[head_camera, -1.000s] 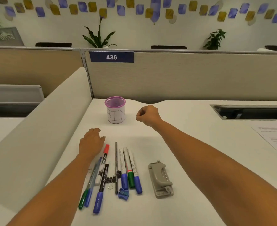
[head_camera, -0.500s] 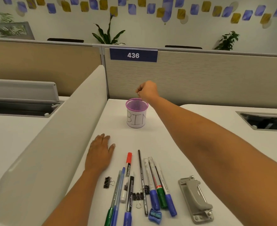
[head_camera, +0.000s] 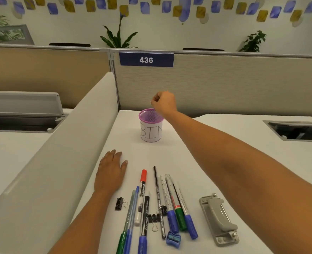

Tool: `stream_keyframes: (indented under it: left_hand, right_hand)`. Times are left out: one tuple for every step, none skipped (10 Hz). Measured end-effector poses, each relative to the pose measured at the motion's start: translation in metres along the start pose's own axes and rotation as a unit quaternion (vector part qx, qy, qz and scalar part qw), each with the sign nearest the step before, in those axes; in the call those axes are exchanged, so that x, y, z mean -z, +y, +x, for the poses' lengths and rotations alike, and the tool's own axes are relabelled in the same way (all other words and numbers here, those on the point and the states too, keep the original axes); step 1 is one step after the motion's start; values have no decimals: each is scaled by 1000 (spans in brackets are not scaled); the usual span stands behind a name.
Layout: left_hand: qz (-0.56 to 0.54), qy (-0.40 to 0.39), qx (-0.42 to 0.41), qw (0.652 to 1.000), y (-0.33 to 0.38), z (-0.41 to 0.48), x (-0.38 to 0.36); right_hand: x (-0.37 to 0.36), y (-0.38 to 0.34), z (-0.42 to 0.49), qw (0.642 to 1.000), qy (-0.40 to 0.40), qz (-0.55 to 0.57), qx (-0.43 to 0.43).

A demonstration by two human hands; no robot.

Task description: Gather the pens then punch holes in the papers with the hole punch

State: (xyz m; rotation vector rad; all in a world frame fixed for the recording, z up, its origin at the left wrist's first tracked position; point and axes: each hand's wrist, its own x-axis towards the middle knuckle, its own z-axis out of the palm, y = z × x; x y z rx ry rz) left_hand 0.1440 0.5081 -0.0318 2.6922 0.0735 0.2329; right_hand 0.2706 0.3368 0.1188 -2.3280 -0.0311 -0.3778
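Two hands in view. Left hand (head_camera: pixel 110 173) rests flat on the tabletop (head_camera: pixel 147 154), fingers straight, holding nothing, just up-left of the pens (head_camera: pixel 143 197). Pens lie side by side at the near edge, well short of the right hand (head_camera: pixel 164 102). Right hand hangs over the cup (head_camera: pixel 151 129) rim, fingers curled, tips pinched; nothing visible in them. Hole punch (head_camera: pixel 218 219) sits right of the pens, untouched.

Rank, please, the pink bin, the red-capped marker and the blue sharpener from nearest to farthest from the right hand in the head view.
1. Pink bin, far end of the desk, just under the right hand.
2. Red-capped marker, mid-desk.
3. Blue sharpener, closest to the person.
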Motion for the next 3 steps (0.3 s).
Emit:
stream_keyframes:
  left_hand:
    - [1, -6, 3, 1000, 0, 0, 2]
    - [15, -7, -1, 1000, -1, -2, 0]
    - [30, -19, 15, 999, 2, -4, 2]
  right_hand:
    - [8, 8, -11, 1000, 2, 22, -8]
    - [18, 22, -26, 999, 3, 32, -7]
    - [26, 41, -44, 999, 13, 37, -13]
